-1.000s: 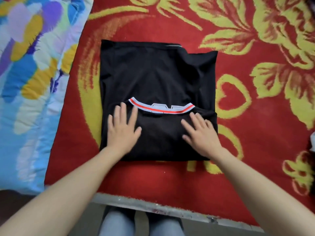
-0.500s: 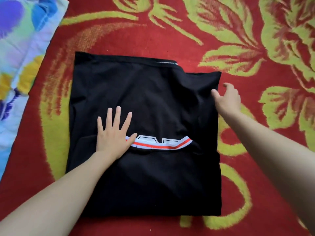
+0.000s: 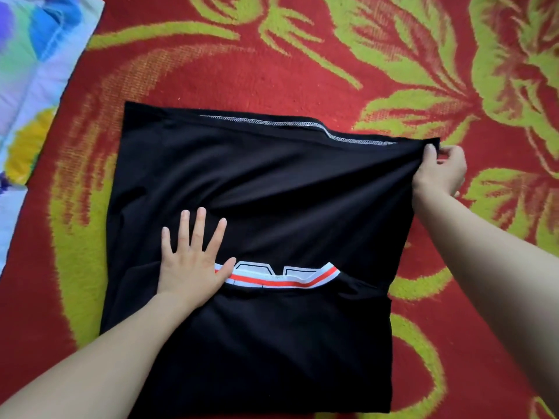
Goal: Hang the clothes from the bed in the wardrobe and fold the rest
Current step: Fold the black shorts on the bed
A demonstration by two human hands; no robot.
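Folding step: black shirt (image 3: 272, 192) flat on red blanket (image 3: 272, 71). Left hand (image 3: 190, 264) flat, pinning near collar. Right hand (image 3: 438, 173) pinches far right corner. Next, likely: fold right side over, keep pin steady.

1. The black shirt (image 3: 272, 192) is a thin, smooth cloth, matt with a faint sheen on its creases, and it pulls into soft folds towards the corner that the right hand (image 3: 438, 173) pinches.
2. Its collar band (image 3: 281, 276) is a thicker, flat cloth trim, matt.
3. The hem (image 3: 272, 122) at the far edge shows pale looped thread stitching.
4. The red blanket (image 3: 302, 71) underneath is thick, fuzzy cloth with a short, rough pile, matt.
5. The printed sheet (image 3: 45, 55) at the left edge is smooth, light cloth with a stitched seam, seen slightly blurred.
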